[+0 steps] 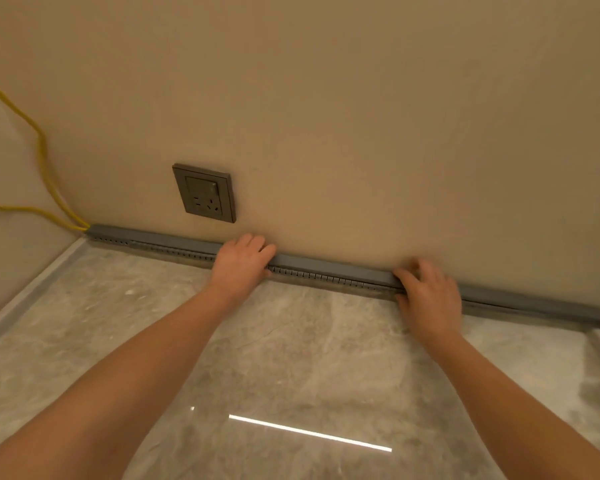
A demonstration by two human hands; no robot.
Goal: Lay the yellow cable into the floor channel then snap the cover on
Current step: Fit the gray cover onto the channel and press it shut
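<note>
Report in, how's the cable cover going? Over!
Left grip pressing on cover. Right grip pinching it. Cable runs out of channel's left end. Nothing seen blocking.

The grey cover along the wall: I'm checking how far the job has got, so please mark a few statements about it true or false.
1. Both hands are on the cover. True: the left hand and the right hand both rest on it.
2. The yellow cable lies loose across the floor in front of the hands. False: it comes out of the channel's left end and runs up by the corner.
3. The socket sits above the channel, left of the left hand. True.
4. A plug is in the socket. False: nothing is plugged in.
</note>
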